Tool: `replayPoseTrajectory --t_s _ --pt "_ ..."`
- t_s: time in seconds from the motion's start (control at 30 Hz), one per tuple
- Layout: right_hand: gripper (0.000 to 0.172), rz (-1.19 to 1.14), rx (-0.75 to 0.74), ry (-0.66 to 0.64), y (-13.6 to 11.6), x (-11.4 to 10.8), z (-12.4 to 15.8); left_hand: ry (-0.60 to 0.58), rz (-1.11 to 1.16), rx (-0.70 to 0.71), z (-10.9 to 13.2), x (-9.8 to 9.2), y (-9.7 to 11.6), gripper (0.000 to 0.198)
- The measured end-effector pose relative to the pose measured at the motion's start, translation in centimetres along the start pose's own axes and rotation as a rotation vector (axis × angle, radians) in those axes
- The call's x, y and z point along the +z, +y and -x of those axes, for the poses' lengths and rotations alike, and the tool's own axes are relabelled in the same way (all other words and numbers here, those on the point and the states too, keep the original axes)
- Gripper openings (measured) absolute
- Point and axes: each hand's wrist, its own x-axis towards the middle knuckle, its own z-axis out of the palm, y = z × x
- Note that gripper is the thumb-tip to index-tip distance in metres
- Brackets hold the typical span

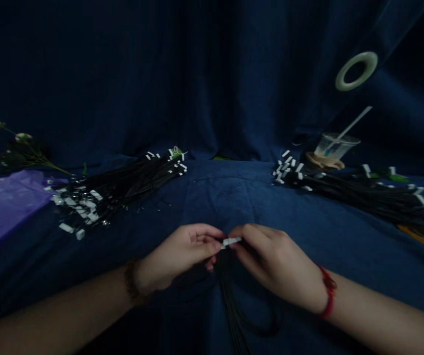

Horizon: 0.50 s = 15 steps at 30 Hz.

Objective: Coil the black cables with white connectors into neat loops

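White connector pieces [231, 241] are sitting just below the middle of the frame, pinched between the fingertips of the left hand [178, 254] and the right hand [280, 256] — both grips pretty narrow, though it's too small and blurry to tell exactly how the pieces meet. Thin black cables [231, 305] hang under the hands toward the bottom edge, over dark blue cloth [219, 192]. Off to the sides there's a white-tipped cable bundle [134, 180] left of center, another bundle [356, 192] at right — plus a clear cup [339, 146] just above that one.
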Motion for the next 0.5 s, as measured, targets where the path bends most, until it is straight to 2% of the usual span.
replayPoseTrajectory --t_s 0.1,0.33,0.5 --pt "0.014 -0.036 -0.023 0.006 0.02 0.04 0.23 0.057 -0.053 0.064 -0.16 0.03 -0.05 0.024" --pt "0.008 -0.009 -0.020 -0.001 0.20 0.52 0.23 0.019 0.007 0.058 -0.48 0.01 -0.65 0.026" --pt "0.009 -0.006 0.037 -0.018 0.04 0.64 0.17 -0.006 0.021 0.054 -0.48 0.15 -0.55 0.029"
